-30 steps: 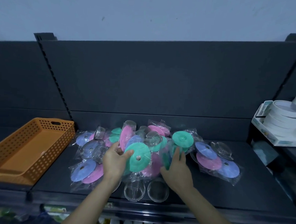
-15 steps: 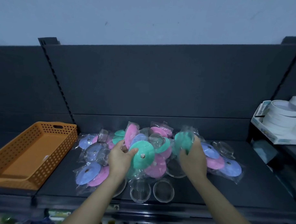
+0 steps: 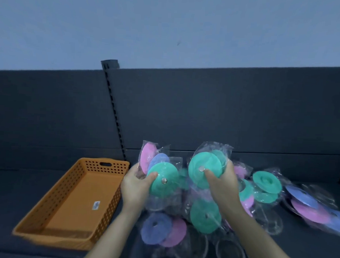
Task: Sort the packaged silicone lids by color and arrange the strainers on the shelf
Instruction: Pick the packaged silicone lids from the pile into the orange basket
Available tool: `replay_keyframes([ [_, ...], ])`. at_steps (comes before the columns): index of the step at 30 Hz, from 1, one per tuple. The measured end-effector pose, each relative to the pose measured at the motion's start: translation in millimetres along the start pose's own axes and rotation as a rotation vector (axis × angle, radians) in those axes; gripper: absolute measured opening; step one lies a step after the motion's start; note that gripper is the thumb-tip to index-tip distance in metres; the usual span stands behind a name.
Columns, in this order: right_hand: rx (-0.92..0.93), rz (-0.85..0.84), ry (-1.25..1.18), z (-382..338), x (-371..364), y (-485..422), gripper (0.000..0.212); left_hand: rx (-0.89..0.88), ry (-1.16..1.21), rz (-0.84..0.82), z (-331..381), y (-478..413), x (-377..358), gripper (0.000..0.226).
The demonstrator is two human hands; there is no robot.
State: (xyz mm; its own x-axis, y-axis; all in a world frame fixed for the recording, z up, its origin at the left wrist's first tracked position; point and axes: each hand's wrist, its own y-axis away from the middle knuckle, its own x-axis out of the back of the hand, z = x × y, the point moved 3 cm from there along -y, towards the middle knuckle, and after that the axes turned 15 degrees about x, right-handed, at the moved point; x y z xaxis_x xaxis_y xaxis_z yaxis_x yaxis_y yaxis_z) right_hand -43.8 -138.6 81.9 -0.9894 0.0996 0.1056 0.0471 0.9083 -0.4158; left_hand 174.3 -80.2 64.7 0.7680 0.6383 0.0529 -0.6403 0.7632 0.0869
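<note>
My left hand (image 3: 136,185) grips a clear packet with a green lid (image 3: 164,179) in front and pink and blue lids behind it, lifted above the pile. My right hand (image 3: 222,185) grips a second packet with a green lid (image 3: 204,170), also raised. Below them on the dark shelf (image 3: 296,247) lies a heap of packets: a green lid (image 3: 205,217), a blue and pink pair (image 3: 161,231), a green packet (image 3: 266,183) and a blue-pink packet (image 3: 313,208) at the right. Clear round strainers (image 3: 230,252) lie blurred at the front edge.
An orange perforated basket (image 3: 38,232) with only a small label inside stands on the shelf to the left of the pile. A dark back panel (image 3: 204,110) with a slotted upright (image 3: 115,117) rises behind everything.
Both hands have lifted their packets up off the pile and brought them closer together. The view has swung left, so the basket sits nearer and the white items at right are out of frame.
</note>
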Motion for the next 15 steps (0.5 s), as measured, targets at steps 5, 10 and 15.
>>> replay_keyframes([
  [5,-0.045,-0.037,-0.071,-8,-84,16,0.027,-0.003,0.042,0.036,-1,-39,68,0.031],
  [10,-0.043,-0.106,-0.080,-13,-157,34,0.029,-0.044,0.014,0.106,-3,-67,127,0.023],
  [15,-0.081,-0.180,-0.076,-15,-211,41,0.037,-0.146,-0.142,0.110,-3,-86,166,0.030],
])
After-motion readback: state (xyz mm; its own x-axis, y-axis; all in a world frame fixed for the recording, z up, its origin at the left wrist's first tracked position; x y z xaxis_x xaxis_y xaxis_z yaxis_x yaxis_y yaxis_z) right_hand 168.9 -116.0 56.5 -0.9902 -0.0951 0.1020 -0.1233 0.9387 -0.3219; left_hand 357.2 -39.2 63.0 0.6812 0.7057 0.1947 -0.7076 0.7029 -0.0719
